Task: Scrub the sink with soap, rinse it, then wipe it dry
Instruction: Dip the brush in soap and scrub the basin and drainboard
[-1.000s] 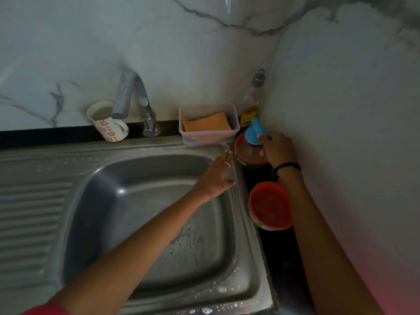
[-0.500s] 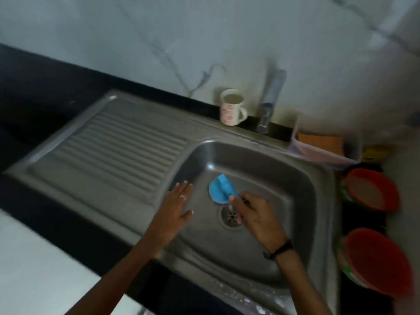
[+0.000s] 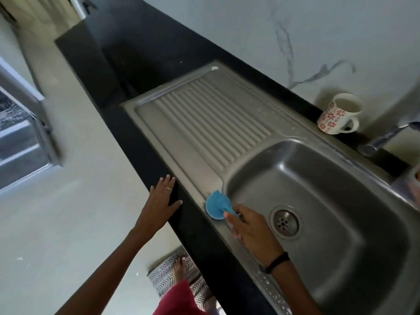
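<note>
The right hand [image 3: 252, 230] grips a blue scrubber [image 3: 217, 204] on the sink [image 3: 341, 223] rim. The left hand [image 3: 162, 204], fingers straight, rests on the black counter edge [image 3: 188, 214].

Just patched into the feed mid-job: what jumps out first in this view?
The bright blue scrubber stands out, held by the right hand on the steel sink rim at the basin's near-left corner. The left hand lies flat, fingers spread, on the black counter edge. A white mug with red flowers sits by the marble wall.
</note>
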